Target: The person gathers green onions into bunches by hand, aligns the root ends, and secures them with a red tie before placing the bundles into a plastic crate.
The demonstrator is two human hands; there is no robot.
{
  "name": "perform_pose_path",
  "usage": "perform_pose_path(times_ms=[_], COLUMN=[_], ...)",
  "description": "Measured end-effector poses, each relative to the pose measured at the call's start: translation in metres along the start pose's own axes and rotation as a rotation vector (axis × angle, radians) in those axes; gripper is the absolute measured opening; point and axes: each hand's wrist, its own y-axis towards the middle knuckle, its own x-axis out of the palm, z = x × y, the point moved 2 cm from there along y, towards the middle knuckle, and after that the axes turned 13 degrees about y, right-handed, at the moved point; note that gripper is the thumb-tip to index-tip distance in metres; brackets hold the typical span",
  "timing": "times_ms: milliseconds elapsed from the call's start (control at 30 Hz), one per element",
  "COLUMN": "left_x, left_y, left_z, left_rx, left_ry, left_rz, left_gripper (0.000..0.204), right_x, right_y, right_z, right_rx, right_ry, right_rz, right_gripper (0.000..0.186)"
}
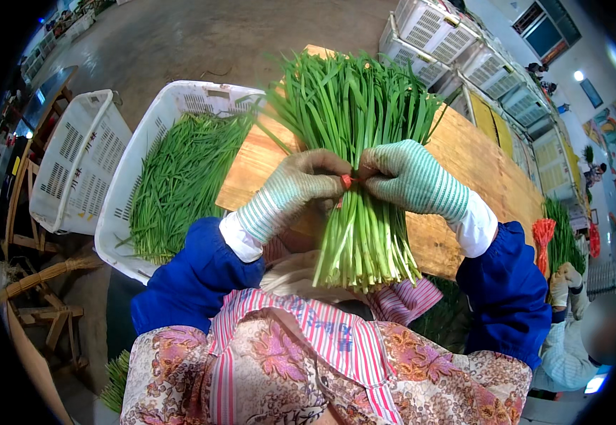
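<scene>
A thick bunch of garlic chives (368, 244) lies across a wooden board (489, 173) in front of me, green leaves pointing away and pale cut stems toward me. A thin red tie (346, 182) crosses the bunch near its middle. On the left side of it, my left hand (297, 185), in a green-striped glove, is closed with thumb and fingers pinching the tie. My right hand (413, 177), gloved the same way, is closed over the stems, its fingertips pinched at the tie's other side. Its exact hold is partly hidden by the fingers.
Left of the board stands a white plastic crate (114, 212) with loose chives (180, 177), beside another white crate (81, 156). Stacked crates (435, 35) line the back right. At the right edge, red ties (542, 241) hang near another person (570, 347) wearing gloves.
</scene>
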Motion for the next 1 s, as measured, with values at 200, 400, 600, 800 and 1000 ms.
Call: perform_pose_path(times_ms=[200,400,600,800,1000], left_x=[0.004,0.012,0.015,0.022,0.022], left_y=[-0.002,0.000,-0.003,-0.012,-0.006], left_z=[0.000,0.002,0.014,0.018,0.022], left_rx=[0.003,0.089,0.105,0.100,0.156], left_ry=[-0.023,0.148,0.402,0.404,0.653], left_rz=[0.042,0.174,0.156,0.217,0.194], left_gripper=[0.024,0.020,0.022,0.026,0.018], right_x=[-0.001,0.003,0.005,0.007,0.010], right_y=[-0.003,-0.004,-0.009,-0.007,-0.010], right_z=[-0.002,0.002,0.006,0.010,0.008], right_rx=[-0.030,-0.104,-0.213,-0.254,-0.226], right_ry=[-0.004,-0.012,-0.056,-0.086,-0.098], right_rz=[-0.003,0.053,0.106,0.141,0.198], right_gripper=[0.011,0.011,0.010,0.014,0.013])
